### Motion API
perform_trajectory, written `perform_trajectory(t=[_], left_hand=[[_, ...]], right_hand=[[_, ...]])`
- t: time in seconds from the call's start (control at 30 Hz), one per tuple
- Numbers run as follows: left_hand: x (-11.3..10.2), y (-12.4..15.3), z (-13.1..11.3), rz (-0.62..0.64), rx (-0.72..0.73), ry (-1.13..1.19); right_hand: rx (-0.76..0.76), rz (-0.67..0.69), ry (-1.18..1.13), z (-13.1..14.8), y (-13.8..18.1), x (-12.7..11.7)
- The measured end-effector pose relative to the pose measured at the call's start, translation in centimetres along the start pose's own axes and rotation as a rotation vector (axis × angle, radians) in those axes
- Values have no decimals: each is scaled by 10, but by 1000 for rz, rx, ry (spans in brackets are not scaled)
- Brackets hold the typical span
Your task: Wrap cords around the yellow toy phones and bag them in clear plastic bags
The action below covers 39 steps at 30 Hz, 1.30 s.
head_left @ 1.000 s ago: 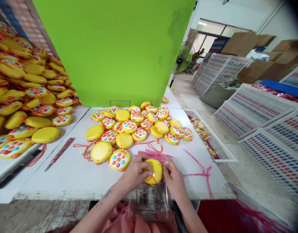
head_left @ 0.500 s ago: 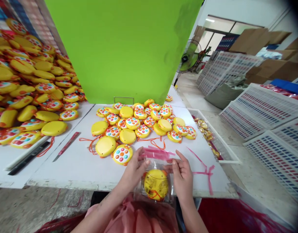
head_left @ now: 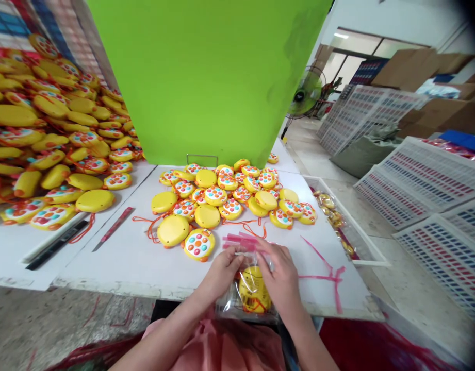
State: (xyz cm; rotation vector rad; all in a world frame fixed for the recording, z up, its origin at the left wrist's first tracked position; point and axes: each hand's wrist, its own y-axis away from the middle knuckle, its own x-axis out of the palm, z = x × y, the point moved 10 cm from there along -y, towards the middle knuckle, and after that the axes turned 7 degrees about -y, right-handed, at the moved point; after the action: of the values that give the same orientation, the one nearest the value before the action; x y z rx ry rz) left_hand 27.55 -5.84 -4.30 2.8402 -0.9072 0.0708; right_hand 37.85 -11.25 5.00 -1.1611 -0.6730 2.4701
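Note:
A clear plastic bag [head_left: 230, 304] lies at the table's near edge, with a yellow duck-shaped toy [head_left: 251, 289] inside, its plain back and printed marks facing up. My left hand [head_left: 224, 269] pinches the upper left of the bag. My right hand [head_left: 280, 272] grips the upper right, index finger reaching over the top edge and thumb on the near side. Pink tape strips [head_left: 237, 240] lie just beyond the fingers. Close by is a loose toy [head_left: 199, 244] with coloured buttons facing up, at the front of a pile of similar toys [head_left: 216, 196].
A tall green panel [head_left: 214, 82] stands behind the pile. More toys [head_left: 55, 134] are heaped at left. A cutter knife [head_left: 113, 229] and a black marker [head_left: 57, 245] lie left. Pink tape [head_left: 336, 281] sticks to the table at right, beside a white crate [head_left: 361, 242] of bagged toys.
My hands have come closer together at the bag's top, the right one moving left over it. The bag's upper edge is now largely covered by fingers. The view has shifted slightly.

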Motion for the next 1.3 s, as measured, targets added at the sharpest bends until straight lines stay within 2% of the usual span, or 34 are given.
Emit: perform_trajectory(t=[0.1, 0.17, 0.27, 0.37, 0.47, 0.6, 0.67, 0.77, 0.87, 0.97, 1.03, 1.2, 1.3], left_hand=[[1, 4, -24, 18, 132, -253], [0, 7, -37, 12, 181, -391], [2, 9, -46, 29, 211, -486], [5, 8, -42, 55, 221, -487], [1, 4, -25, 45, 157, -434], [-10, -4, 3, 19, 31, -198], [-12, -8, 11, 35, 14, -107], [-12, -10, 17, 73, 20, -43], [-14, -10, 18, 74, 43, -51], [-17, -8, 8, 34, 119, -123], [-18, -6, -2, 13, 164, -175], [-13, -1, -18, 19, 176, -222], [-14, 0, -18, 8, 161, -299]], right_hand=[[-83, 141, 48, 18, -12, 26], [-95, 171, 68, 22, -16, 35], [-52, 141, 31, 17, -20, 37], [103, 82, -123, -8, -24, 32], [358, -86, -317, -58, -20, 8], [592, -439, -453, -120, 7, -49], [611, -433, -409, -125, 16, -61], [527, -160, -310, -98, 13, -38], [316, 31, -193, -51, 0, -2], [74, 113, -25, -11, -15, 26], [-27, 177, 89, 5, -21, 43], [-143, 305, 284, 23, -25, 67], [-161, 281, 300, 24, -27, 72]])
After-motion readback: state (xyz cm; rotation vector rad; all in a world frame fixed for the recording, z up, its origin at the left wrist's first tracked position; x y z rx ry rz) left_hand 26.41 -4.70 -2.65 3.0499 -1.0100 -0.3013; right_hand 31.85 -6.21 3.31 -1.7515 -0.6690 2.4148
